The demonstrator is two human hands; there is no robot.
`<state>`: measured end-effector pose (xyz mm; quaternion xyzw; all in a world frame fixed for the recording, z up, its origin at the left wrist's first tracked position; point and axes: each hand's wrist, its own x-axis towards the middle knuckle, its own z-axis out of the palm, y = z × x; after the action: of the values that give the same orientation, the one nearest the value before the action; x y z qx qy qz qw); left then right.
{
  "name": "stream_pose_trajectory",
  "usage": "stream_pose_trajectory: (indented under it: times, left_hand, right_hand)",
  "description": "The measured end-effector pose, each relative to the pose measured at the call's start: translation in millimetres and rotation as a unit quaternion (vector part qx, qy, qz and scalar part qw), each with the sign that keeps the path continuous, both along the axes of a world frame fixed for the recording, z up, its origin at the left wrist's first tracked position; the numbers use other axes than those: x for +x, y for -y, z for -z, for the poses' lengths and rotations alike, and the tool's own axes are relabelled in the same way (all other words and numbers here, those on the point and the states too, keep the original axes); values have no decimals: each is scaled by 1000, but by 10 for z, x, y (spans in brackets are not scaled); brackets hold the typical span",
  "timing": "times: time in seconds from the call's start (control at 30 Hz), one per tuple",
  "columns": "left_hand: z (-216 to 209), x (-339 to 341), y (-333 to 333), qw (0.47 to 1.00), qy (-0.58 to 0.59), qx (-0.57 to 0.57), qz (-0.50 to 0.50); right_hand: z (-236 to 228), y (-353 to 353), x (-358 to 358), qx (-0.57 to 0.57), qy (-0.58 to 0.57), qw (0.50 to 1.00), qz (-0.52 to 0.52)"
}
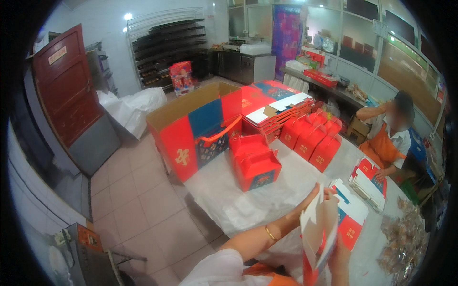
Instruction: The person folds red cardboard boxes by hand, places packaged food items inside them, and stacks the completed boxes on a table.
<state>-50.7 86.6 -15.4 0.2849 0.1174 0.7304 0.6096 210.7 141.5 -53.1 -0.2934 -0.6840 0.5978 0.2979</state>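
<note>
A partly folded red-and-white carton (317, 229) stands upright between my hands, its white inner side and flaps showing. My left hand (312, 198) grips its far upper edge, with some fingers hidden behind the card. Along the carton's near right side my right hand (339, 255) holds it, the fingers mostly covered. Just beyond lies a stack of flat red, white and blue cartons (352, 217). Two folded red gift boxes (257, 169) with handles stand to the left. Several more red boxes (312, 140) are grouped farther back on the table.
A large open red box (174, 155) with an orange strap stands at the table's far left. Flat cartons (279, 109) are piled behind. Many small wrapped packets (404, 238) lie at right. Across the table, a person in an orange apron (385, 145) touches another carton stack (367, 183).
</note>
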Motion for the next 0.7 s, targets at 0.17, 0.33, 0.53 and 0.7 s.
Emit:
stream_pose_trajectory:
  times: [0.17,0.33,0.53,0.7]
  left_hand:
    - [-547,315,169,995,-51,82,-29]
    - [-826,468,536,952,-238,116,-155]
    - [-727,762,973,948,-260,96,-155]
    - [-338,853,1002,949,-165,224,-145]
  right_hand:
    - [-408,34,115,-150,-86,984,48]
    - [-731,244,163,14,7,998,61]
    - [-954,434,270,188,96,974,81]
    - [-1075,537,291,261,133,953,80]
